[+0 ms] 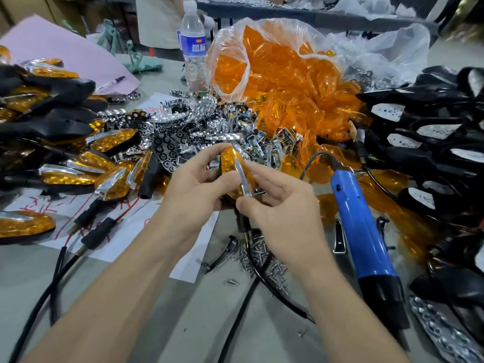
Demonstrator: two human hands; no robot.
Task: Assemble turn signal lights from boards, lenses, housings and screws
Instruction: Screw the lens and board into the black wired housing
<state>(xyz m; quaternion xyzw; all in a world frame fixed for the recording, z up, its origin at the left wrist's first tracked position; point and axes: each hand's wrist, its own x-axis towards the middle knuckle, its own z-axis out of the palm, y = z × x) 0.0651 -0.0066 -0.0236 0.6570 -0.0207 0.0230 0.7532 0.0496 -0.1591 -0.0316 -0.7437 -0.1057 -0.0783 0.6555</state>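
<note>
- Nearest, on the grey table (pixel 162 323): loose screws (pixel 264 258) in a small heap just below the hands. The blue electric screwdriver (pixel 361 231) lies beside them to the right, untouched.
- Right hand (pixel 275 213): thumb and forefinger pinch the lower end of the chrome trim strip (pixel 242 176) on the unit.
- Left hand (pixel 199 184): fingers curl round the turn signal light (pixel 230 159), thumb pressing on its amber lens. The light is held above the table, between both hands.
- Step, as I judge it: seating lens and trim onto the housing, screw not yet driven.
- Next move likely calls for pressing the parts flush, then turning the unit over to take a screw (driver within reach of the right hand).
- Hidden: the housing back and any screw hole are behind the palms, and I cannot tell whether a board is inside.
- Further out: finished lights (pixel 78 163) to the left, chrome boards (pixel 183 132) in the middle, black housings (pixel 432 127) to the right.
- Farthest: bag of amber lenses (pixel 275 69), contents blurred by the plastic.
</note>
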